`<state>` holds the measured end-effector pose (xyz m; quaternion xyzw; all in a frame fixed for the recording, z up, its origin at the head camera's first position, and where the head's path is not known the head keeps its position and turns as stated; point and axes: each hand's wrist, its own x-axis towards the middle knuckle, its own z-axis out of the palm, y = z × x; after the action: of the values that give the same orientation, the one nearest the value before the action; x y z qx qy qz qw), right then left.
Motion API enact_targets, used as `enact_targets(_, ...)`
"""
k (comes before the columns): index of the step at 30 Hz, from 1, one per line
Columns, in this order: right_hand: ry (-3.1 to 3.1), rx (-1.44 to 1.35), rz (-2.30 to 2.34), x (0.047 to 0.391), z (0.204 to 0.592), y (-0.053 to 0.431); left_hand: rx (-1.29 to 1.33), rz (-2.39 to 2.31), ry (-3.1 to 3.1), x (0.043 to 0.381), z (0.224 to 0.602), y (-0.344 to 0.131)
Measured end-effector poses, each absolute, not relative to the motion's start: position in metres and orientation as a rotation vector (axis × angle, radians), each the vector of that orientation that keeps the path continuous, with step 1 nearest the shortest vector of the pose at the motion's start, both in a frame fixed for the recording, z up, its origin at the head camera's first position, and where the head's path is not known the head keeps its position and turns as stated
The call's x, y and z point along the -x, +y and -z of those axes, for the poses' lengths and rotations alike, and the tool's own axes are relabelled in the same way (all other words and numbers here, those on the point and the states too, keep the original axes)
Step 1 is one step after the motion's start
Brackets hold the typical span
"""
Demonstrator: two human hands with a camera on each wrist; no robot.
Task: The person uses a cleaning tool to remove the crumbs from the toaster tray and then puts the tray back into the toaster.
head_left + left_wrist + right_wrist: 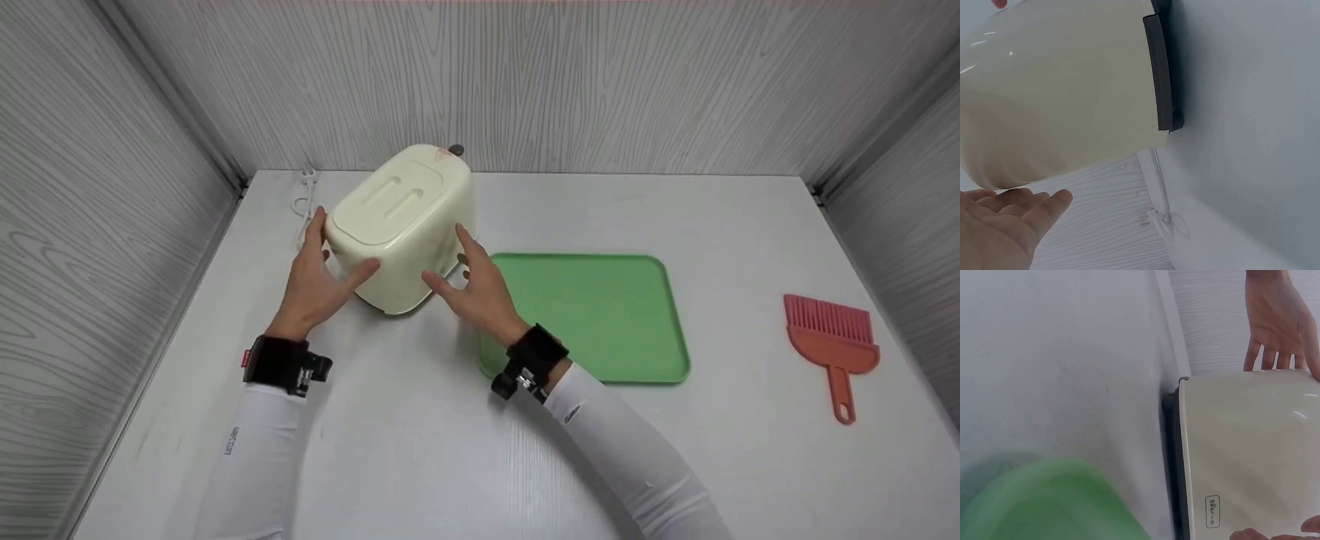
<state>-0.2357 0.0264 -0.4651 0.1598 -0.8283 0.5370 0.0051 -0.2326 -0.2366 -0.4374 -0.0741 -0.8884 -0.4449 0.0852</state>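
Note:
A cream toaster (401,217) stands at an angle on the left of the table, its top bearing two long raised marks. Its dark base (1160,73) shows in the left wrist view, and a small "Bear" label (1213,512) in the right wrist view. My left hand (311,281) is at its near left end, with fingers along the far side and thumb by the corner. My right hand (480,292) is at its right side, thumb and forefinger spread close to the wall. Both hands have extended fingers, and neither curls round the toaster.
Right of the toaster lies a green tray (592,319), under my right forearm's edge. An orange-red dustpan and brush (832,349) lies at the far right. A white power cord with plug (306,195) lies behind the toaster at left. Grey wood-grain walls (525,82) enclose the table.

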Motion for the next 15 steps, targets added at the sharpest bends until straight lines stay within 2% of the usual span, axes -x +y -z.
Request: enact_targets(15, -2.575, -0.544, -1.775, 0.2378, 0.4613, 0.0163, 0.233, 1.499, -2.581, 0.2316, 0.4387, -0.2349)
